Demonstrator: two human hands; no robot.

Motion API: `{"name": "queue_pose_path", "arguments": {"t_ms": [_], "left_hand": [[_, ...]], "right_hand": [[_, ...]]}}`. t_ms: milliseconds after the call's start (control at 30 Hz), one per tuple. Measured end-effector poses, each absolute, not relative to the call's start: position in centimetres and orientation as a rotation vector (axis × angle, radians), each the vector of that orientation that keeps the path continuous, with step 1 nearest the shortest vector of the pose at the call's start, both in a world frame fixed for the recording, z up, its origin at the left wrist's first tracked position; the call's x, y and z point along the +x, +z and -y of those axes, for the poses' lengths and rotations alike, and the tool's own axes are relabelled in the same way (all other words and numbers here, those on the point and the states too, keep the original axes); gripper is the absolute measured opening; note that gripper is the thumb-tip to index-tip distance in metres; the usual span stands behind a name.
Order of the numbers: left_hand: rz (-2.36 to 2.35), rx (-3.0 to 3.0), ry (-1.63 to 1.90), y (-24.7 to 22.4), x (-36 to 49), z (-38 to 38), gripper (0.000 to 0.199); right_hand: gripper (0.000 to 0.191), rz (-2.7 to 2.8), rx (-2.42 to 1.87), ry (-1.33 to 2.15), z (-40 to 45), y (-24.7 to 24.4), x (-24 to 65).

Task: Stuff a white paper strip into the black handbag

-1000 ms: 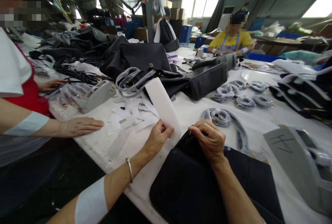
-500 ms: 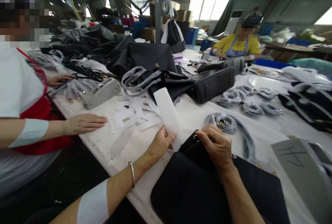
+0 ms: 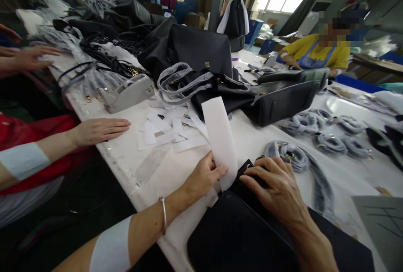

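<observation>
Here, left hand (image 3: 204, 175) pinching, right hand (image 3: 277, 184) arched

Worktop (image 3: 126, 154), near edge: bare lane between the co-worker's hand (image 3: 99, 131) and the left hand (image 3: 204, 175); flat clear film (image 3: 153, 165) lies there.
Ahead of left hand: raised white strip (image 3: 220, 137), then loose papers (image 3: 189, 142) and heaped black bags (image 3: 198, 47) block passage.
Right of white strip: bare gap, bounded by the strap coil (image 3: 297, 160).

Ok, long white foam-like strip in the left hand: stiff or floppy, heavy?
Probably semi-stiff: the long white foam-like strip stands up from the left hand, only gently curved. Likely light: a pinch near its lower end seems to hold it. May bend rather than snap, given that smooth curve.
</observation>
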State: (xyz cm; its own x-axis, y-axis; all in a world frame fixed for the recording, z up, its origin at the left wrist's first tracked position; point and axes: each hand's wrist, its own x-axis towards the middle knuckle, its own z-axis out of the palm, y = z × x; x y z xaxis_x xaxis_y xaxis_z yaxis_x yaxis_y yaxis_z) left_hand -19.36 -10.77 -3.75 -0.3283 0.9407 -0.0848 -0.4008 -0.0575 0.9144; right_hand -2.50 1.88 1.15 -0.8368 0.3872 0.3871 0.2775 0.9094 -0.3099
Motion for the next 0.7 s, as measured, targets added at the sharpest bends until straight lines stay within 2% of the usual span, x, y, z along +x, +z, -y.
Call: {"name": "queue_pose_path", "arguments": {"t_ms": [200,367,533,700], "left_hand": [[-1.153,0.706,1.558,-3.7,-20.1,10.2,0.048],[-1.149,0.773,1.485,-4.2,-19.3,10.0,0.046],[-1.497,1.087,1.367,-4.0,-18.6,9.5,0.036],[-1.546,1.385,0.967,-2.7,-19.5,9.2,0.022]], "right_hand": [[0.012,2.778,-0.714,0.891,-2.8,2.1,-1.3],[0.007,2.663,-0.658,1.096,-2.9,2.6,-1.0],[0.006,2.448,-0.611,1.269,-3.2,2.1,-0.6],[0.004,2.305,-0.651,1.370,-3.4,1.7,-0.6]]}}
